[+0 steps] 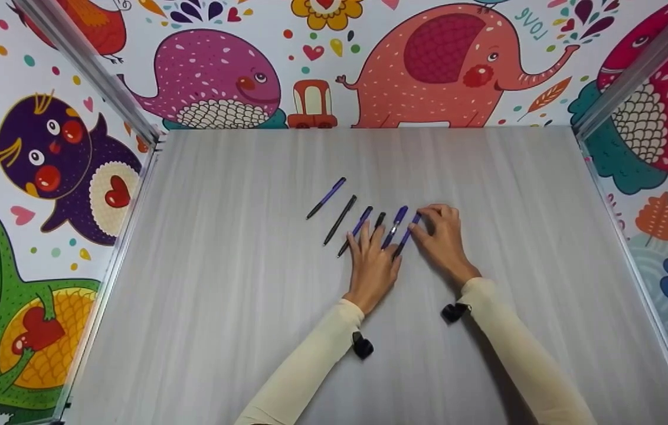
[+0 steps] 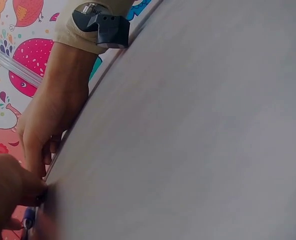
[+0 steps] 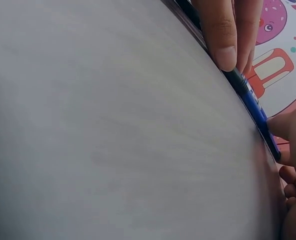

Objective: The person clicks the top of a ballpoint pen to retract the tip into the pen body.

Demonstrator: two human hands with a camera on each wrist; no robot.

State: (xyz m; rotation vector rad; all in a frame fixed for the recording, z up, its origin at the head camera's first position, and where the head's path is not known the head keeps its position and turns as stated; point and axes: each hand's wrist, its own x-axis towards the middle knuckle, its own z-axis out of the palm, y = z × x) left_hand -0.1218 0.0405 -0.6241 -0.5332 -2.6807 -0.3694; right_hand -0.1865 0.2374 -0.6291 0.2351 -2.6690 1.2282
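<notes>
Several slim pens lie side by side on the table, slanting the same way. My right hand (image 1: 443,236) pinches the upper end of the rightmost blue pen (image 1: 408,235) between thumb and forefinger. Fingers spread and mostly straight, my left hand (image 1: 372,268) lies over the lower part of the row. It partly covers a black pen (image 1: 380,219) and a blue pen with a clip (image 1: 396,224). In the right wrist view, my left thumb touches the dark end of the blue pen (image 3: 258,112). The left wrist view shows little of the pens.
To the left of the hands lie a blue-and-black pen (image 1: 327,198), a black pen (image 1: 340,220) and another blue-and-black pen (image 1: 359,224). Patterned panels with cartoon animals and metal rails (image 1: 115,248) border the pale wood-grain table (image 1: 222,295).
</notes>
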